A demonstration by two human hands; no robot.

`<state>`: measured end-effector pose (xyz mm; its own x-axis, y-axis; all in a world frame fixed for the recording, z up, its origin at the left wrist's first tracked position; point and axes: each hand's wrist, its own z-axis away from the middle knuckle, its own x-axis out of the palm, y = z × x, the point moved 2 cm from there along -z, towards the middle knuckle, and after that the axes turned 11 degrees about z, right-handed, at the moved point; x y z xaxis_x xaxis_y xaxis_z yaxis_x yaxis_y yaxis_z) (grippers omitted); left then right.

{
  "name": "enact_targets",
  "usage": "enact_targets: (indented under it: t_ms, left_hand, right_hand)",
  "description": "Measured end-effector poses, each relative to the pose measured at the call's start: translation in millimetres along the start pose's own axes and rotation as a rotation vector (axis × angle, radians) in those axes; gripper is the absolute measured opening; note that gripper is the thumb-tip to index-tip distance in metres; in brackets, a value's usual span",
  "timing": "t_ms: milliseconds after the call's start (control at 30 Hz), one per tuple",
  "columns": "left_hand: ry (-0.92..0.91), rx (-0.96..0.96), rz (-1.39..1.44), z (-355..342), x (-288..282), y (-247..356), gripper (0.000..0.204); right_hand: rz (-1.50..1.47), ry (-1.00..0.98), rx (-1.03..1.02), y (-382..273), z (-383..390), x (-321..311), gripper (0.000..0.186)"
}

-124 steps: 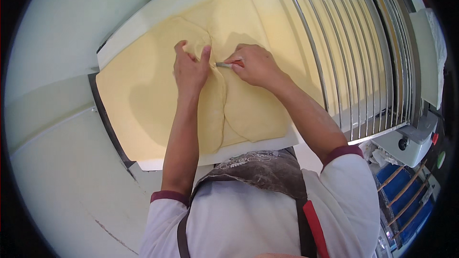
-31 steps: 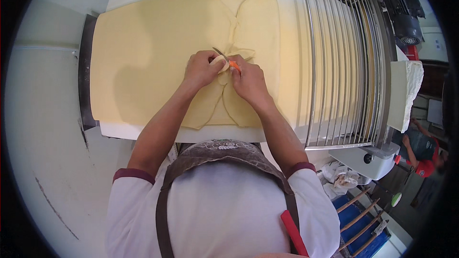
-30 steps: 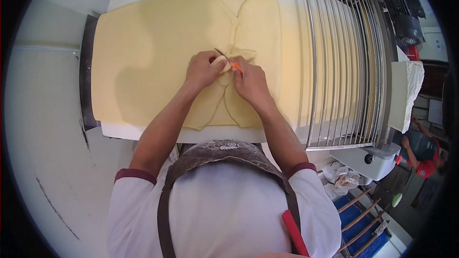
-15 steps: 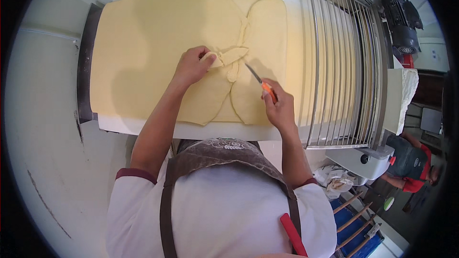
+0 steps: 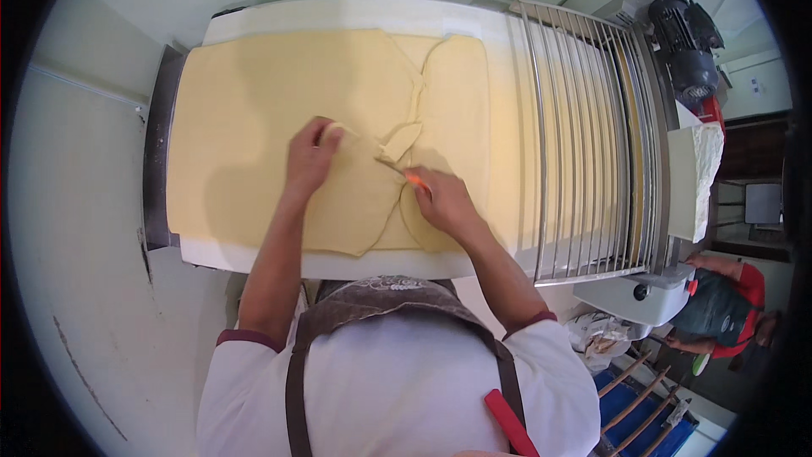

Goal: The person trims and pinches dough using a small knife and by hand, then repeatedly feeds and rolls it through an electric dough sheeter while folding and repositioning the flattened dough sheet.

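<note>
Left hand point(image 5: 313, 157) pinches a scrap point(image 5: 335, 128), now drawn apart from the strip point(image 5: 401, 141), so one piece appears separated; right hand point(image 5: 446, 200), closed round a knife point(image 5: 414, 178), has returned to the strip's near end. Beneath, dough point(image 5: 254, 144) overlies the white tabletop point(image 5: 338, 267); rightward, a guard point(image 5: 592, 275); beyond, motor point(image 5: 685, 55) and co-worker point(image 5: 719, 313).

From afar I see, behind the right hand point(image 5: 445, 201), a white shirt point(image 5: 397, 389), maroon cuffs point(image 5: 533, 322), a pale-patterned dark apron point(image 5: 385, 294) and a red strip point(image 5: 510, 423).
</note>
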<state>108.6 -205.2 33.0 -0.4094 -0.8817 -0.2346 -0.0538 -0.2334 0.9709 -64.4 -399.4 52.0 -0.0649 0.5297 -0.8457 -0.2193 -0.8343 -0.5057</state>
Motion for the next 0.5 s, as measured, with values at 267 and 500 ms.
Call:
enact_targets:
  t_ms: [267, 500]
  left_hand:
    - [-0.533, 0.339, 0.49, -54.8, 38.2, 102.8, 0.018]
    - [-0.525, 0.201, 0.609, -134.2, 91.2, 70.8, 0.02]
  right_hand:
    - [-0.512, 0.171, -0.29, 12.0, -97.2, -121.4, 0.039]
    - [-0.641, -0.594, -0.168, 65.6, -226.6, -148.6, 0.034]
